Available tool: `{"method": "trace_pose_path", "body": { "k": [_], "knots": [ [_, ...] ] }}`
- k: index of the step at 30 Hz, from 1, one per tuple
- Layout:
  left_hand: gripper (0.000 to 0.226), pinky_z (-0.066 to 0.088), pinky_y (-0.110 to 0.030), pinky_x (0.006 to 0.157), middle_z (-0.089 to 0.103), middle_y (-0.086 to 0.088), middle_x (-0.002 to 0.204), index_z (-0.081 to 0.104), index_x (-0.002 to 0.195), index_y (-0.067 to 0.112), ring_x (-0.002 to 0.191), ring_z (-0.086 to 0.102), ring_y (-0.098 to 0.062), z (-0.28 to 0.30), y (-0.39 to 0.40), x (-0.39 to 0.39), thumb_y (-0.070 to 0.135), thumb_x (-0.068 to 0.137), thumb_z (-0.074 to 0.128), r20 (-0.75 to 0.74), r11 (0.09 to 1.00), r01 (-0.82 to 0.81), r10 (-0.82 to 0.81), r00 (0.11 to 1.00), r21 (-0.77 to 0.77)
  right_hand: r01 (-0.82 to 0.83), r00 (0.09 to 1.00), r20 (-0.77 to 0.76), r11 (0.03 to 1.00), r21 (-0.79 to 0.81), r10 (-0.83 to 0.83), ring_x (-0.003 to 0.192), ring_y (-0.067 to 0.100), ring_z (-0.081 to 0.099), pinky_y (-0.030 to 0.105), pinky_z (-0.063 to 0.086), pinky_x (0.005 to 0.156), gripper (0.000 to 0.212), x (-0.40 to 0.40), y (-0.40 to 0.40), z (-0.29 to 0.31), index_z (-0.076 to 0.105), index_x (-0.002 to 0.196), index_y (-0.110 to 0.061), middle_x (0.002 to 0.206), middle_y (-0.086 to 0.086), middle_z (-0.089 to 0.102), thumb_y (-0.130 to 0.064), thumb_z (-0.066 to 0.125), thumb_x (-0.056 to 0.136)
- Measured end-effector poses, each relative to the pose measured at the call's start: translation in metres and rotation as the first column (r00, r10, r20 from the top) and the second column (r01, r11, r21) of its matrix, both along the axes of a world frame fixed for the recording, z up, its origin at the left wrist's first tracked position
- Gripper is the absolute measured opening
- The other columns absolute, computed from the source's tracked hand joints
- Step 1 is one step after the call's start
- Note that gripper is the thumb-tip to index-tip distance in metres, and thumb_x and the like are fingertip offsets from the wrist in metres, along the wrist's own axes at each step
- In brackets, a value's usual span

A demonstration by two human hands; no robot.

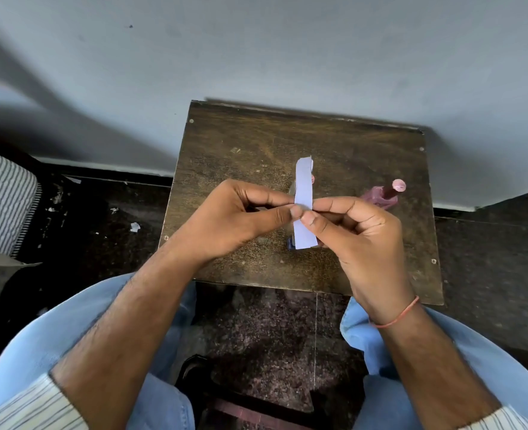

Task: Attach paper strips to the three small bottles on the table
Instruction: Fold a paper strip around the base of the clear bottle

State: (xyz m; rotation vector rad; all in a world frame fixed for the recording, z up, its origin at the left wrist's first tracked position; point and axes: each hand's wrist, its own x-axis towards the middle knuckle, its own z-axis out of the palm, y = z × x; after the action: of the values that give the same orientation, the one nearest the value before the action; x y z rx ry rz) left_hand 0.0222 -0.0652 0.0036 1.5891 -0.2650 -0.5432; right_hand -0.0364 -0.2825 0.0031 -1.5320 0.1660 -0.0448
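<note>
Above table (231, 144): left hand (228, 221), right hand (359, 240) pinch paper strip (303, 193) mid-length; bottle behind, seemingly.

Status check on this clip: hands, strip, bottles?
Left hand and right hand both pinch the paper strip above the table. Pink bottle bare. Other bottles mostly hidden behind strip.

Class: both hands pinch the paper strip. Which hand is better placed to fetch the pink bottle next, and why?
Right. The right hand is beside the pink bottle; the left hand would have to cross over the paper strip.
</note>
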Motion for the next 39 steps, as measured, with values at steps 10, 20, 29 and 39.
{"method": "trace_pose_path", "body": {
  "k": [10,20,29,39],
  "knots": [
    [0.023,0.053,-0.074,0.087,0.079,-0.037,0.109,0.089,0.111,0.027,0.087,0.066,-0.05,-0.003,-0.003,0.001,0.04,0.093,0.088,-0.006,0.997,-0.068,0.068,0.998,-0.037,0.019,1.0,0.025,1.0,-0.003,-0.019,0.078,0.007,0.08,0.021,0.062,0.066,0.029,0.002,-0.003,0.005,0.081,0.107,-0.024,0.09,0.001,0.087,-0.002,0.087,0.089],
    [0.022,0.052,-0.064,0.074,0.079,-0.031,0.106,0.085,0.116,0.02,0.081,0.061,-0.073,-0.002,-0.007,0.003,0.014,0.097,0.078,0.052,0.995,-0.078,0.082,0.995,-0.068,-0.051,0.998,0.032,0.998,0.03,0.05,0.081,0.013,0.076,0.027,0.064,0.073,0.031,0.007,-0.008,0.012,0.08,0.111,-0.021,0.09,0.005,0.083,0.0,0.083,0.088],
    [0.016,0.049,-0.049,0.062,0.073,-0.016,0.096,0.081,0.111,0.008,0.075,0.062,-0.04,0.001,-0.006,0.004,0.017,0.098,0.077,0.393,0.991,-0.135,0.117,0.912,0.018,-0.167,0.986,-0.01,0.985,0.035,0.168,0.087,0.055,0.074,0.047,0.067,0.07,0.038,0.003,-0.001,0.012,0.077,0.125,-0.008,0.097,0.02,0.083,-0.006,0.085,0.088],
    [0.023,0.064,-0.05,0.088,0.082,0.003,0.117,0.077,0.127,0.019,0.106,0.08,-0.023,0.007,-0.006,0.002,0.023,0.105,0.072,0.502,0.992,-0.12,0.118,0.857,-0.028,-0.228,0.974,-0.001,0.973,0.045,0.229,0.064,0.018,0.074,0.033,0.063,0.057,0.018,0.001,0.007,0.022,0.083,0.106,-0.015,0.083,0.003,0.081,-0.012,0.086,0.089]
  ]
}}
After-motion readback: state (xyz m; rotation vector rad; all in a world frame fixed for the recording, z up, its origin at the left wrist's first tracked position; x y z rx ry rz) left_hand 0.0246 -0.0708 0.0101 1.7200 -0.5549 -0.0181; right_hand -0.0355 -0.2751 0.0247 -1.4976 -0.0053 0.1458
